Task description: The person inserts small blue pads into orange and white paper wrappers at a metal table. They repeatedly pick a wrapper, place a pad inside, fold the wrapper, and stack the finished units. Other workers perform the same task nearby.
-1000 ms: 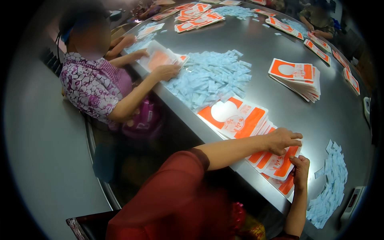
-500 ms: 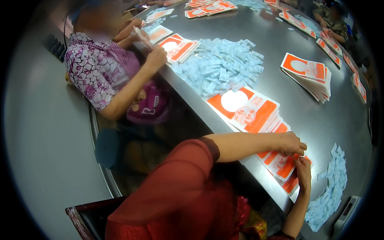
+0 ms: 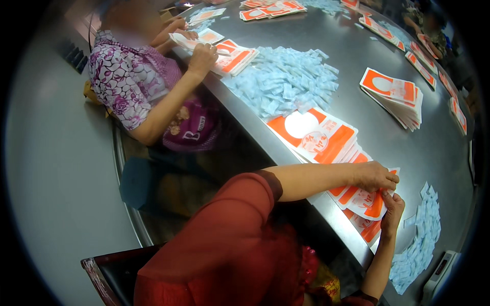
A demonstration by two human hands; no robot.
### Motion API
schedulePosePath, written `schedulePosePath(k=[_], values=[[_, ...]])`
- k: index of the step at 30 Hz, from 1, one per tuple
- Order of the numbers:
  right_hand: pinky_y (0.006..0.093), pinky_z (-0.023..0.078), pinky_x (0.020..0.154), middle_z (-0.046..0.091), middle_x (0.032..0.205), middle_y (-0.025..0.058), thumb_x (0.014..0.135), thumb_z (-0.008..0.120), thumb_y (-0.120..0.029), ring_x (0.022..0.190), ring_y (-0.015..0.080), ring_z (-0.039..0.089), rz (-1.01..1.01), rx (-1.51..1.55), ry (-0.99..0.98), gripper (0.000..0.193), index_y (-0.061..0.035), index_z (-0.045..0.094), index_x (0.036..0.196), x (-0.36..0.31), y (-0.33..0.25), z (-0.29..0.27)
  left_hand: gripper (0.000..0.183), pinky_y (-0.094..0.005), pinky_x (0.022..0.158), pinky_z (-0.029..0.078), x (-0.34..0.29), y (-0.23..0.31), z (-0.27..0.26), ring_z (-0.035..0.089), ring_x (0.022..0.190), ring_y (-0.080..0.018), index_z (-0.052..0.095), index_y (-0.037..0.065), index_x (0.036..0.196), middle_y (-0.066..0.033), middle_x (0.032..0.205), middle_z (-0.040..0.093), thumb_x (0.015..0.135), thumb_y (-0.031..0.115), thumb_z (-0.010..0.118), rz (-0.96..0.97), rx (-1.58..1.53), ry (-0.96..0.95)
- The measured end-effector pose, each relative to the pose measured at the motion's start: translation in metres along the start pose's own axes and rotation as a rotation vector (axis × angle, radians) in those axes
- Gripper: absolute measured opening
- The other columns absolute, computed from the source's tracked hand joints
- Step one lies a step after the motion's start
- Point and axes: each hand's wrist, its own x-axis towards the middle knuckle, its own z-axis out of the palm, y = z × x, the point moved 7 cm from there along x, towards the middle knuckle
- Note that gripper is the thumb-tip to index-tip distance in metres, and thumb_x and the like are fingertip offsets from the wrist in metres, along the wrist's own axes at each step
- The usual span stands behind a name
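My left hand (image 3: 376,177) is closed at the mouth edge of an orange and white flat pouch (image 3: 368,205). My right hand (image 3: 393,208) pinches the same edge from the near side, its fingertips close to the left hand's. The pouch is slightly raised over another orange and white pouch (image 3: 368,232) beneath it. A fanned stack of such pouches (image 3: 326,135) reaches from under my left forearm toward the far left. Whether a small packet is between my fingers cannot be seen.
A large heap of pale blue sachets (image 3: 288,81) lies beyond the stack; a smaller sachet pile (image 3: 421,234) is to my right, near a pale device (image 3: 440,275). Another pouch stack (image 3: 390,94) stands on the metal table (image 3: 352,92). A co-worker (image 3: 127,86) at left handles pouches.
Both my hands have shifted slightly right, and the pouch edge between them has lifted. At left, the co-worker's hands have lowered a pouch toward the table.
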Motion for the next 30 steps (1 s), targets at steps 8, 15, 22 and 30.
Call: schedulePosePath(k=[8,15,22,30], values=[[0.0235,0.041,0.057,0.058,0.075,0.0023,0.085,0.062,-0.02,0.064,0.0077,0.051,-0.063,0.148,-0.093,0.022,0.0004,0.059,0.076,0.013,0.014,-0.008,0.015,-0.0369,0.051,0.048,-0.004,-0.005,-0.001,0.059,0.065,-0.0249,0.051,0.005,0.074,-0.0061,0.092,0.056,0.065,0.004,0.063,0.045,0.11,0.118],[0.0216,0.036,0.044,0.053,0.057,-0.001,0.077,0.059,-0.014,0.047,0.0065,0.047,0.061,-0.388,-0.124,0.015,-0.0025,0.06,0.066,0.008,0.013,-0.007,0.007,-0.0381,0.05,0.045,-0.014,-0.01,0.034,0.059,0.061,-0.0271,0.054,0.008,0.073,-0.0069,0.078,0.058,0.07,0.01,0.06,0.048,0.089,-0.187],[0.0298,0.046,0.056,0.061,0.062,0.0097,0.079,0.053,-0.017,0.057,0.0169,0.058,0.05,-0.522,-0.112,0.027,0.007,0.063,0.074,-0.008,-0.006,0.009,0.014,-0.036,0.063,0.049,-0.008,0.003,0.033,0.062,0.075,-0.0256,0.06,0.011,0.086,-0.0049,0.083,0.063,0.083,0.015,0.047,-0.256,0.058,-0.582],[0.0258,0.045,0.056,0.063,0.071,0.006,0.079,0.055,-0.016,0.061,0.012,0.058,0.062,-0.324,-0.073,0.02,0.0024,0.062,0.076,0.009,0.017,-0.007,0.018,-0.0356,0.065,0.049,-0.008,-0.016,0.043,0.06,0.082,-0.0235,0.062,0.006,0.081,-0.0033,0.091,0.058,0.067,0.016,0.069,-0.129,0.058,-0.424]])
